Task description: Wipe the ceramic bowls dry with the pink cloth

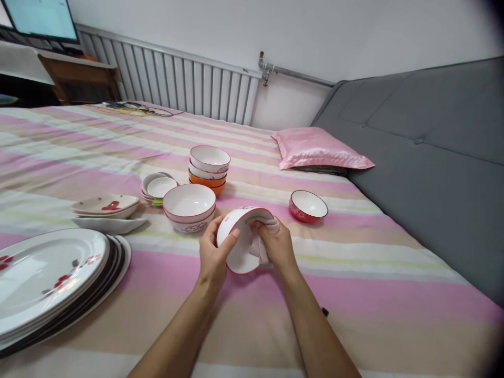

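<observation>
A white bowl with a red rim is tilted on its side above the bed, its opening turned toward me and to the right. My left hand grips its left side, thumb over the rim. With my right hand I pinch a pale cloth against the inside and right rim of the bowl. Just behind my left hand stand two nested white bowls with red rims. A red bowl with a white inside sits upright to the right, apart from both hands.
Behind the nested bowls is a taller stack of white and orange bowls. Small dishes, leaf-shaped dishes and a pile of plates lie left. A pink pillow rests by the grey headboard; cables lie at the far edge.
</observation>
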Demonstrator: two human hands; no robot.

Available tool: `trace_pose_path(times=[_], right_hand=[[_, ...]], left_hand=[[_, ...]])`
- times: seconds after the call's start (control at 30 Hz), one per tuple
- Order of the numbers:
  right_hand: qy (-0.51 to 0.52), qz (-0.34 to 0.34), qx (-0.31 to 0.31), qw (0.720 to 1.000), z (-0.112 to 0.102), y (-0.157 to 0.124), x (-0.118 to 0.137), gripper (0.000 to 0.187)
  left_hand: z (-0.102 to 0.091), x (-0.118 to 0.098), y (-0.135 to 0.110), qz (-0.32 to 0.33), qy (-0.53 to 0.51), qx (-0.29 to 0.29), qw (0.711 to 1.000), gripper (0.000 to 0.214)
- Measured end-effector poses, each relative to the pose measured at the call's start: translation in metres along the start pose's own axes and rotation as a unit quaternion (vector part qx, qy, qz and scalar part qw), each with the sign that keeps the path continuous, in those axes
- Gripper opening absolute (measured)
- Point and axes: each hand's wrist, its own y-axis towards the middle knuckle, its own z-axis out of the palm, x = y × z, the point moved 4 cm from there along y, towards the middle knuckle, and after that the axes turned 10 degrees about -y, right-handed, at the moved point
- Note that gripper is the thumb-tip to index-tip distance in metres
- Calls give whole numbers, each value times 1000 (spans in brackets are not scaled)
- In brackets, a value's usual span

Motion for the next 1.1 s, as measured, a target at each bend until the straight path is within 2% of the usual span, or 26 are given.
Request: trace_pose_path(times=[0.17, 0.27, 0.4, 0.47, 0.57, 0.7, 0.87, 1.0, 1.1], right_hand=[[66, 93, -6, 993, 15, -10, 0, 30], [137, 115, 31, 983, 22, -16, 7, 38], [215, 164, 111, 956, 21, -19, 10, 28], [216, 178, 138, 950, 18, -19, 9, 26], [196, 178, 157, 951, 16, -19, 8, 34], [215, 183, 188, 941, 26, -22, 9, 40], [271, 180, 155, 933, 35, -23, 8, 44], [259, 168, 123, 943, 30, -19, -1, 47], [211, 159, 120, 957, 23, -14, -8, 40]], left_hand=[[-3, -5, -1, 39, -2, -24, 999, 57], [-7, -7, 1, 54, -10, -44, 998, 56], [-10, -10, 4, 62, -24, -51, 996, 52], [-11, -11, 5, 64, -27, -50, 996, 50], [-11, -12, 4, 71, -23, -48, 996, 50], [-10, -14, -1, 99, 17, -51, 994, 56], [-4, -18, -5, 147, 56, -12, 987, 54], [-3, -16, 0, 124, 44, 10, 991, 56], [-2, -17, 2, 112, 56, 33, 992, 57]])
